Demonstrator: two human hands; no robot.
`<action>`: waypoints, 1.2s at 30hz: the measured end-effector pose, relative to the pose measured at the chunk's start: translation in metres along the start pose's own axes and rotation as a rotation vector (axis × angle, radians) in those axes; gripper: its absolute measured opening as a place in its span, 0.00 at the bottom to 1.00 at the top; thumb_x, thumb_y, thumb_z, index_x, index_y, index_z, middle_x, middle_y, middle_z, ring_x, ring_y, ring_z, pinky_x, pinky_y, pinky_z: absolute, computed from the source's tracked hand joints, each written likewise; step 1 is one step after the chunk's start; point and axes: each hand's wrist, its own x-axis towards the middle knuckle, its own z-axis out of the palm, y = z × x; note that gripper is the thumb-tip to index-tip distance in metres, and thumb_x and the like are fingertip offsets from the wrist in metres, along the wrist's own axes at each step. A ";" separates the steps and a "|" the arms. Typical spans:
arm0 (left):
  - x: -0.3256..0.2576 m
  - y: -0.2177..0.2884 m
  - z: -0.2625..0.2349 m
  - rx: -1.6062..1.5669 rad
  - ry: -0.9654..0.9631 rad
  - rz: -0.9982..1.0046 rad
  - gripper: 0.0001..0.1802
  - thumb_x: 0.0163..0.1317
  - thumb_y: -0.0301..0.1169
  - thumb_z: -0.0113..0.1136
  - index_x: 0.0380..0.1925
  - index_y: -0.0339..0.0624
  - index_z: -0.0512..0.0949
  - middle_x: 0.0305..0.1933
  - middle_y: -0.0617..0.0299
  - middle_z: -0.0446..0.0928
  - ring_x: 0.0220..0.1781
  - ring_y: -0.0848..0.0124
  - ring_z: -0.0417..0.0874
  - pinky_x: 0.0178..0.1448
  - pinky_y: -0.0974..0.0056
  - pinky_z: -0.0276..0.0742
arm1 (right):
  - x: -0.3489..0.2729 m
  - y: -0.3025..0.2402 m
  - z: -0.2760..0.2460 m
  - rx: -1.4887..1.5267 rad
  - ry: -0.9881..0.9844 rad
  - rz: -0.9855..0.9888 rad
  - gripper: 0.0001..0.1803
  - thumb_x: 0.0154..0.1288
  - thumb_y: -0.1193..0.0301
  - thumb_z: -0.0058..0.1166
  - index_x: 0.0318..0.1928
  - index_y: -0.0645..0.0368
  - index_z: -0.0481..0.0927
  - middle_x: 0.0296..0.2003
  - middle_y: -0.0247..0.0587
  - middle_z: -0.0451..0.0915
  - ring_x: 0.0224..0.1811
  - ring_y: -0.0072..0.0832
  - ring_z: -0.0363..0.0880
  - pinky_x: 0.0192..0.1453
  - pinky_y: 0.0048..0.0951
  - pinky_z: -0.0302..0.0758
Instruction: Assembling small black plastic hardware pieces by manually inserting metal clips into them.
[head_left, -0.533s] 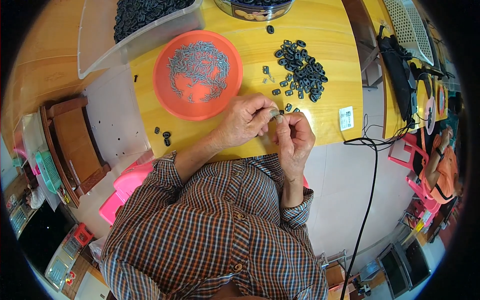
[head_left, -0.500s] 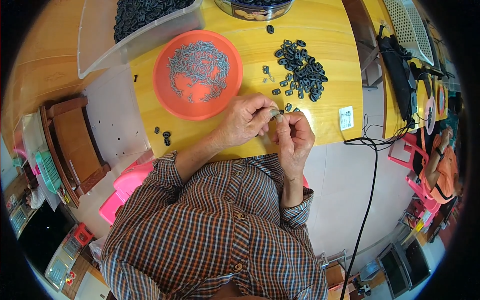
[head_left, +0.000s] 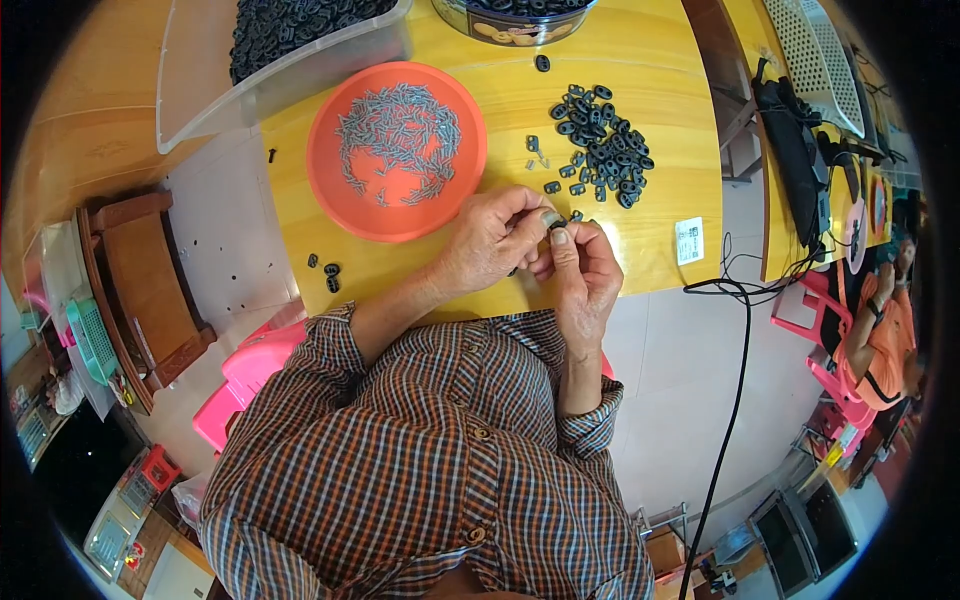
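Note:
My left hand (head_left: 490, 240) and my right hand (head_left: 583, 272) meet above the near edge of a yellow table (head_left: 650, 90). Together their fingertips pinch a small black part (head_left: 553, 222), with a thin grey metal piece at it. An orange round plate (head_left: 340, 205) holding several small grey metal clips lies just beyond my left hand. A loose pile of small black oval parts (head_left: 602, 145) lies beyond my right hand. My checked sleeves cover both forearms.
A clear plastic tub (head_left: 290, 70) of black parts and a round tin (head_left: 515, 22) stand at the table's far side. Two stray black parts (head_left: 331, 277) lie at the left edge. A black cable (head_left: 735, 370), pink stools (head_left: 250, 370) and another seated person (head_left: 880, 320) are nearby.

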 end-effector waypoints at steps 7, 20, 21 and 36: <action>0.003 0.000 -0.001 0.068 0.006 -0.016 0.09 0.68 0.29 0.49 0.35 0.34 0.74 0.19 0.68 0.72 0.18 0.83 0.71 0.21 0.75 0.68 | 0.003 -0.004 -0.007 0.020 0.022 0.098 0.07 0.69 0.72 0.50 0.35 0.64 0.75 0.21 0.32 0.74 0.20 0.16 0.70 0.24 0.17 0.66; 0.004 -0.013 -0.003 0.141 0.029 0.043 0.07 0.66 0.28 0.53 0.35 0.35 0.74 0.18 0.69 0.70 0.17 0.84 0.69 0.20 0.75 0.64 | 0.003 0.001 -0.005 -0.026 0.052 0.051 0.07 0.67 0.72 0.53 0.33 0.62 0.75 0.21 0.29 0.72 0.19 0.14 0.68 0.24 0.16 0.64; 0.003 -0.013 -0.003 0.141 0.030 0.043 0.07 0.66 0.28 0.53 0.35 0.35 0.74 0.18 0.69 0.70 0.17 0.84 0.69 0.20 0.75 0.64 | 0.003 -0.001 -0.005 -0.034 0.051 0.069 0.07 0.67 0.72 0.53 0.32 0.62 0.75 0.20 0.28 0.72 0.19 0.14 0.67 0.24 0.16 0.63; 0.004 -0.015 -0.001 0.160 0.014 0.090 0.03 0.65 0.25 0.54 0.35 0.35 0.75 0.19 0.69 0.72 0.18 0.84 0.72 0.20 0.77 0.68 | 0.006 -0.002 -0.009 0.117 0.064 0.218 0.08 0.64 0.72 0.54 0.29 0.62 0.76 0.20 0.30 0.72 0.15 0.14 0.60 0.19 0.17 0.57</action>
